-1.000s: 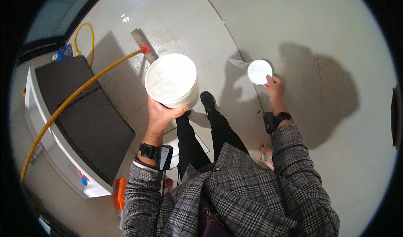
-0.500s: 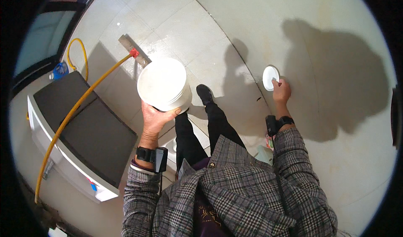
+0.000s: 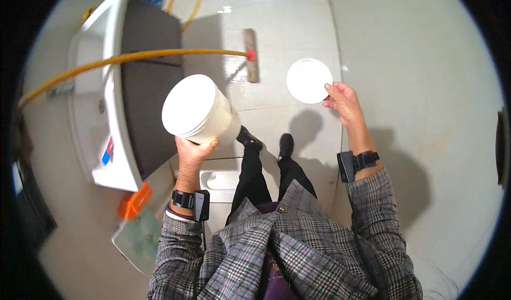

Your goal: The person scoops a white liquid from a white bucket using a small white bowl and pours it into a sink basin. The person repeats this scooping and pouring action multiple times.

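1. The left hand [image 3: 194, 153] is half-curled beneath a white bucket [image 3: 199, 111], which is held left of centre.
2. By the right hand [image 3: 345, 103], fingers pinched, a round white dish [image 3: 308, 81] is held at its rim, upper right of centre.
3. Floor [image 3: 282, 28], upper centre, is partly wetted; work is judged under way, the bucket's remaining contents undetermined.

The white bucket [image 3: 221, 120] partly hides the left hand [image 3: 192, 153], and the lower edge crops the checked coat [image 3: 314, 247].
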The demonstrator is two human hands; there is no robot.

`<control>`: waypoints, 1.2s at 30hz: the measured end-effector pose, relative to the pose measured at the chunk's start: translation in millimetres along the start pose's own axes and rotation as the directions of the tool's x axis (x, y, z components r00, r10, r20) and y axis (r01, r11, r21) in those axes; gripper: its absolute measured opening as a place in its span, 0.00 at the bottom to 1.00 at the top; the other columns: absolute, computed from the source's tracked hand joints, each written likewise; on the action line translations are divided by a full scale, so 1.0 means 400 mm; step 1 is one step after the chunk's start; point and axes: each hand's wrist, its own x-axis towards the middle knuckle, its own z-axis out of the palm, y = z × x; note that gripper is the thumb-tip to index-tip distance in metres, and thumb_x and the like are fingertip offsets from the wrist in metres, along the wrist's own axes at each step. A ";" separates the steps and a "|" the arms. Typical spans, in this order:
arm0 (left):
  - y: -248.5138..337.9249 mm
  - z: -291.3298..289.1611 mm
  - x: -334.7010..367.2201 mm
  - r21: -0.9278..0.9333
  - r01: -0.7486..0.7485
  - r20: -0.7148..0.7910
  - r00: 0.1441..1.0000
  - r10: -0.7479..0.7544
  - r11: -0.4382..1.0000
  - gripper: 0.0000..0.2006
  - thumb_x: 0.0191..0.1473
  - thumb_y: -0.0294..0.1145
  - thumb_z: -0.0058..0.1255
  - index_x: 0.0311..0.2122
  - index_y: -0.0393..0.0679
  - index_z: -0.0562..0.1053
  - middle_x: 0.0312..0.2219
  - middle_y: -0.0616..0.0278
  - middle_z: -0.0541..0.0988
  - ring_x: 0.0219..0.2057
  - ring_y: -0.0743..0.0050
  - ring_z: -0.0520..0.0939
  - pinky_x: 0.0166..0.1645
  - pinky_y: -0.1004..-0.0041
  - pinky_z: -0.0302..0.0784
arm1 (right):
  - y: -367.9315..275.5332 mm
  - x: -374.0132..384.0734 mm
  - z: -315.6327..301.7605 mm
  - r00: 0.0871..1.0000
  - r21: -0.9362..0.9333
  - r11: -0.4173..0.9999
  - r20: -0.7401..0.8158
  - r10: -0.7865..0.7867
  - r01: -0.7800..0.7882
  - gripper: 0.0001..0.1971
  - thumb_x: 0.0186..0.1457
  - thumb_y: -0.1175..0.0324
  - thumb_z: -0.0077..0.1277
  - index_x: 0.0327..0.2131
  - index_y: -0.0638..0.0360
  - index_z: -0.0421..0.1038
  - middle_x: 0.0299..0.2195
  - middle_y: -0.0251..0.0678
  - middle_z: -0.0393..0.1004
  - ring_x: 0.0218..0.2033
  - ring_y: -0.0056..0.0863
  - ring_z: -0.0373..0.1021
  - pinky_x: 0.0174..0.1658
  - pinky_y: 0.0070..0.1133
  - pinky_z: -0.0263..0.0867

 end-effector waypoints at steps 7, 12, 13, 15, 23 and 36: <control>0.008 -0.141 -0.081 -0.123 -0.052 -0.271 0.962 0.017 0.991 0.50 0.25 0.49 0.75 0.55 0.34 0.65 0.49 0.53 0.74 0.50 0.62 0.75 0.55 0.62 0.71 | -0.230 -0.007 0.375 0.818 0.009 0.997 0.571 -0.070 0.079 0.13 0.58 0.64 0.54 0.38 0.67 0.72 0.28 0.34 0.75 0.24 0.16 0.72 0.27 0.11 0.74; 0.026 -0.302 -0.107 -0.259 -0.125 -0.472 0.882 -0.013 0.958 0.49 0.25 0.36 0.76 0.57 0.37 0.62 0.48 0.54 0.74 0.51 0.61 0.74 0.57 0.60 0.73 | -0.353 -0.054 0.667 0.632 -0.086 0.992 0.775 0.007 0.094 0.14 0.58 0.63 0.55 0.38 0.66 0.72 0.28 0.32 0.74 0.23 0.15 0.72 0.26 0.09 0.73; 0.026 -0.330 -0.111 -0.266 -0.149 -0.499 0.867 -0.004 0.952 0.49 0.25 0.30 0.75 0.58 0.38 0.61 0.48 0.55 0.73 0.51 0.60 0.75 0.57 0.60 0.73 | -0.373 -0.059 0.711 0.618 -0.141 0.983 0.785 0.039 0.117 0.14 0.58 0.62 0.55 0.38 0.66 0.72 0.28 0.30 0.73 0.22 0.14 0.72 0.25 0.08 0.72; 0.029 -0.430 -0.088 -0.223 -0.178 -0.578 0.816 0.017 0.958 0.47 0.26 0.30 0.75 0.57 0.38 0.63 0.48 0.56 0.74 0.50 0.62 0.75 0.56 0.62 0.73 | -0.400 -0.072 0.855 0.598 -0.122 0.983 0.801 0.017 0.136 0.11 0.57 0.63 0.56 0.33 0.64 0.73 0.25 0.31 0.74 0.20 0.13 0.70 0.24 0.09 0.70; -0.025 -0.673 0.049 -0.117 -0.268 -0.702 0.703 0.112 0.956 0.46 0.30 0.35 0.73 0.57 0.39 0.61 0.49 0.55 0.72 0.50 0.63 0.74 0.57 0.65 0.70 | -0.404 0.022 1.308 0.695 -0.304 0.821 0.704 -0.149 0.484 0.13 0.56 0.61 0.57 0.29 0.64 0.72 0.22 0.34 0.73 0.21 0.22 0.72 0.27 0.18 0.75; -0.138 -0.738 0.261 0.145 -0.026 -0.610 0.785 0.111 0.989 0.53 0.25 0.37 0.74 0.59 0.45 0.54 0.52 0.53 0.68 0.54 0.56 0.70 0.60 0.62 0.69 | -0.412 0.320 1.525 0.854 -0.826 0.266 0.410 -0.321 0.497 0.17 0.51 0.57 0.60 0.33 0.65 0.77 0.27 0.45 0.80 0.31 0.39 0.79 0.40 0.28 0.74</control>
